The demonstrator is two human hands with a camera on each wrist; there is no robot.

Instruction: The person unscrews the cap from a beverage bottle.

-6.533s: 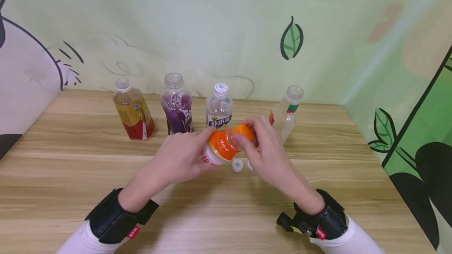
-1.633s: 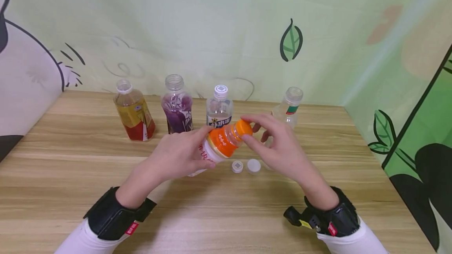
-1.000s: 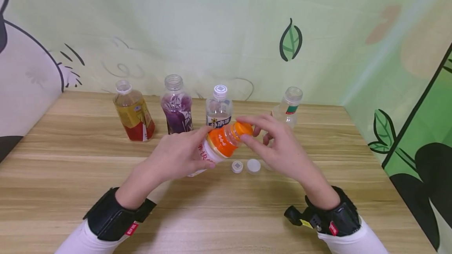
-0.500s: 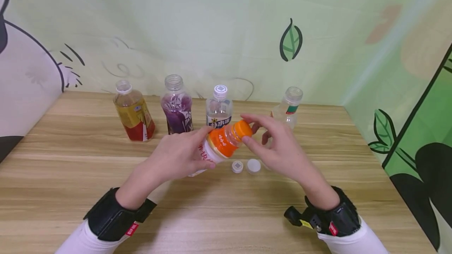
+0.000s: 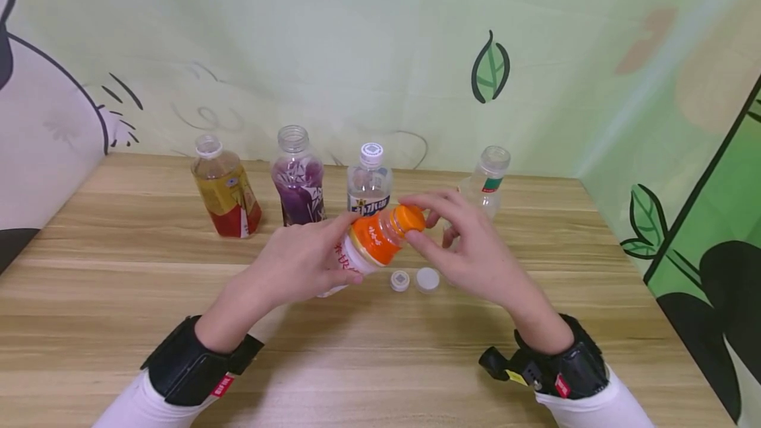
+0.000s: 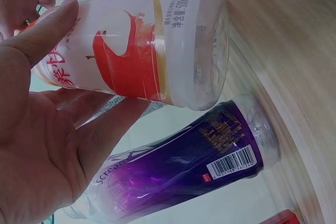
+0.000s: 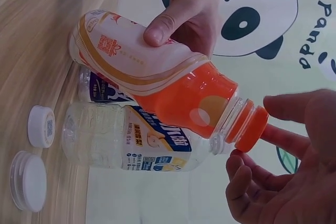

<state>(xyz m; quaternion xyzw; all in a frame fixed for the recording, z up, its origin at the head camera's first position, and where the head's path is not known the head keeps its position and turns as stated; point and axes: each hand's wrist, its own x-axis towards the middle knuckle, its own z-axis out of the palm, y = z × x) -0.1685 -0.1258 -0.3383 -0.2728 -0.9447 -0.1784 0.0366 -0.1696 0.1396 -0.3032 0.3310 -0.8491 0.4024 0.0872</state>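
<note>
A plastic drink bottle (image 5: 374, 241) with an orange and white label is held tilted above the wooden table. My left hand (image 5: 300, 259) grips its body; in the left wrist view the thumb lies across the label (image 6: 128, 51). The bottle's orange cap (image 5: 409, 218) sits at the neck, pointing up and right. My right hand (image 5: 470, 249) pinches this cap between thumb and forefinger, the other fingers curled behind. In the right wrist view the cap (image 7: 252, 129) is at the mouth, with clear neck showing below it.
Along the back stand an uncapped gold-and-red-labelled bottle (image 5: 228, 197), an uncapped purple bottle (image 5: 299, 183), a white-capped clear bottle (image 5: 370, 180) and an uncapped clear bottle (image 5: 492, 180), partly behind my right hand. Two white caps (image 5: 400, 281) (image 5: 427, 279) lie on the table below the held bottle.
Since the earliest frame my right hand has moved slightly right, uncovering the second white cap. Its fingers have shifted on the orange cap over the last second. My left hand has barely moved.
</note>
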